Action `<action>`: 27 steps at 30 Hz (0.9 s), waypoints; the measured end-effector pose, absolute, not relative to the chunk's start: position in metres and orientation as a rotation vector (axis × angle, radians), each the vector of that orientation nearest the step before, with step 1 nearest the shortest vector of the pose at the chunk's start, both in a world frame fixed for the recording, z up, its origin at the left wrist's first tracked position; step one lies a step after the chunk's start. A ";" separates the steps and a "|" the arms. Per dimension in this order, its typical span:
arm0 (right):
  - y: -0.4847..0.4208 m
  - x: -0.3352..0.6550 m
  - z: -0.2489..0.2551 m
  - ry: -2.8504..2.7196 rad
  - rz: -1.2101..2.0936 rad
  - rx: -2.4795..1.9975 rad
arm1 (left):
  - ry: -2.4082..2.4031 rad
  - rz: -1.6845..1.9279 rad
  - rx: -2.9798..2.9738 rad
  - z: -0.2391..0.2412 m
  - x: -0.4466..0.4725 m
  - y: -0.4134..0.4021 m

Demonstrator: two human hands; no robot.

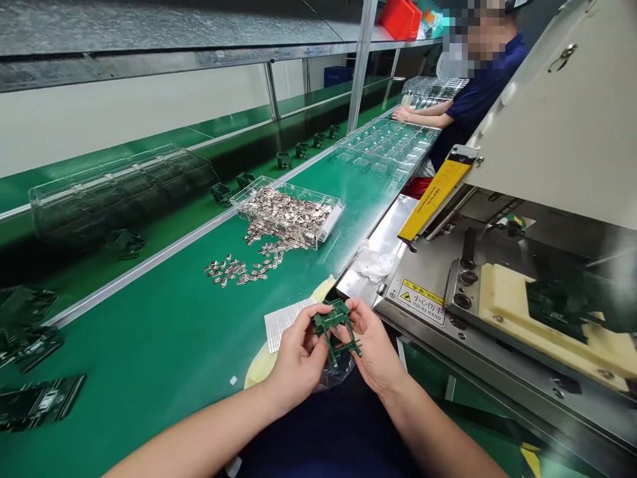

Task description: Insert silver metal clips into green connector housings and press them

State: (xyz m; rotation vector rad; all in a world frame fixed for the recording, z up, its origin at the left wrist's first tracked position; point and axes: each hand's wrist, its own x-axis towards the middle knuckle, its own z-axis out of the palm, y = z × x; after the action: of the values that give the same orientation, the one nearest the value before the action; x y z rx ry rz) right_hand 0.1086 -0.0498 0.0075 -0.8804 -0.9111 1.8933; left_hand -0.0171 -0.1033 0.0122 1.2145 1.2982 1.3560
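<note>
My left hand (297, 355) and my right hand (374, 348) both pinch a small green circuit-board piece (337, 328) between them, just above the near edge of the green table (164, 345). The fingers of each hand are closed on the piece's sides. A white gridded sheet (283, 324) lies on the table right behind my left hand. Loose small metal parts (239, 269) are scattered farther back, spilling from a clear tray (291, 214) heaped with the same parts.
A press machine (522, 265) with a cream fixture and a yellow warning label stands at my right. Green board pieces ride the conveyor (164, 219) on the left, beside clear plastic trays (114, 189). Another person in blue (478, 99) works over clear trays farther along.
</note>
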 end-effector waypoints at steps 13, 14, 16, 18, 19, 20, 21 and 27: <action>-0.068 0.266 0.057 -1.701 0.938 -0.876 | 0.780 0.845 1.585 0.064 0.049 -0.034; -0.073 0.282 0.062 -1.610 0.839 -0.926 | 0.694 0.821 1.642 0.071 0.062 -0.021; -0.080 0.313 0.069 -1.330 0.578 -1.024 | 0.633 0.851 1.807 0.086 0.092 0.007; -0.082 0.341 0.072 -1.058 0.315 -1.095 | 0.699 0.918 1.959 0.096 0.129 0.034; -0.080 0.353 0.073 -0.971 0.221 -1.123 | 0.734 0.911 1.997 0.100 0.147 0.045; -0.077 0.363 0.074 -0.925 0.169 -1.144 | 0.747 0.873 2.011 0.102 0.164 0.055; -0.074 0.371 0.075 -0.908 0.157 -1.161 | 0.744 0.826 2.008 0.105 0.178 0.062; -0.040 0.381 0.077 -1.103 0.320 -1.281 | 0.684 0.958 1.671 0.116 0.158 0.057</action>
State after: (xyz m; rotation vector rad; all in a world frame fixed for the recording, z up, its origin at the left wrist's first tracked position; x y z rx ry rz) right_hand 0.3810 -0.0399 0.0767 -1.2808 -1.1030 0.3201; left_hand 0.1577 0.0568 0.1164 1.6706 0.6843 0.9576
